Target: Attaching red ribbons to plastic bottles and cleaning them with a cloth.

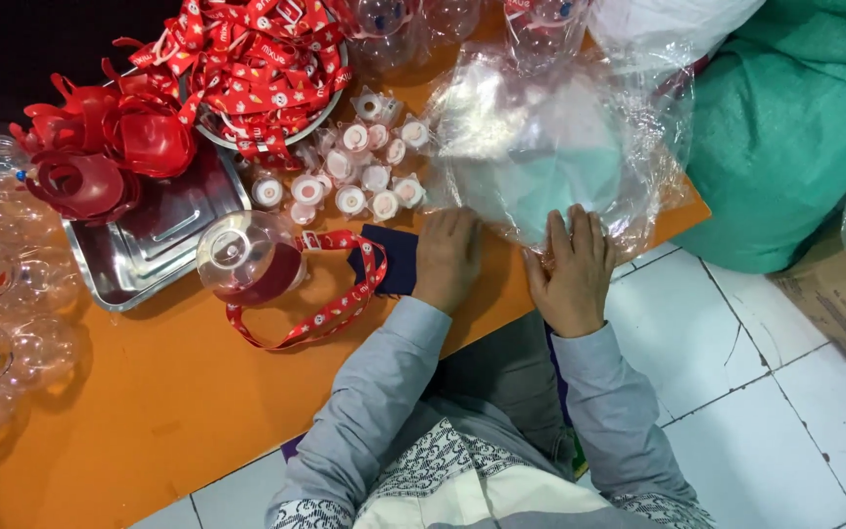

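Both hands lie flat at the middle of the frame, at the near edge of the orange worktop (149,411). The left hand (446,259) rests palm down, fingers pressed together, just beside a dark blue cloth (391,257). The right hand (570,269) presses on the lower edge of a crinkled clear plastic bag (550,137), fingers (580,230) slightly spread; neither hand pinches anything. Left of the cloth sits a clear round bottle (247,257) with a red lanyard (330,313) looping off it. Small white caps (350,167) cluster above, beside a steel tray (154,245) with red lids (110,147).
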